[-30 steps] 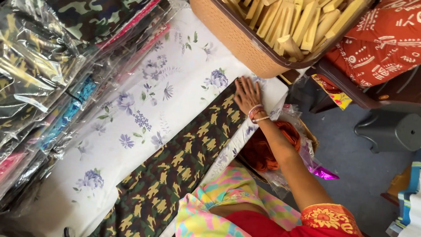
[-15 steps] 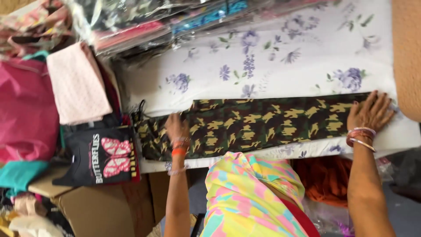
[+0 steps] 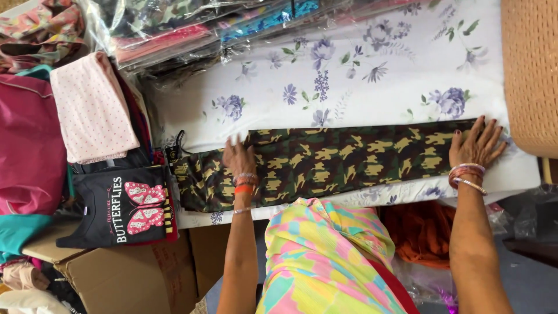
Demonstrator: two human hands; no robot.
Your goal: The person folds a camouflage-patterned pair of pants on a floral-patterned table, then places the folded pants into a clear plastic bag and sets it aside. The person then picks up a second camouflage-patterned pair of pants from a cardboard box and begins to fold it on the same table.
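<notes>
- Camouflage cloth point(image 3: 343, 160) lies folded into a long strip across the flowered sheet point(image 3: 360, 93) on the desk, near its front edge, its dark end reaching the black printed shirt point(image 3: 125, 203).
- Left hand point(image 3: 239, 158) presses flat on the strip near that end — half a second ago it rested lower, at the strip's near edge, so it has slid up across the cloth.
- Right hand point(image 3: 475, 145) lies spread on the far end beside the wicker basket point(image 3: 532, 75), as before — flat, gripping nothing.
- Both palms down, fingers open: the strip looks pinned and smoothed, its folded shape unchanged.
- Packaged fabrics point(image 3: 192, 29) line the sheet's far side; a pink dotted garment point(image 3: 93, 110) sits left.
</notes>
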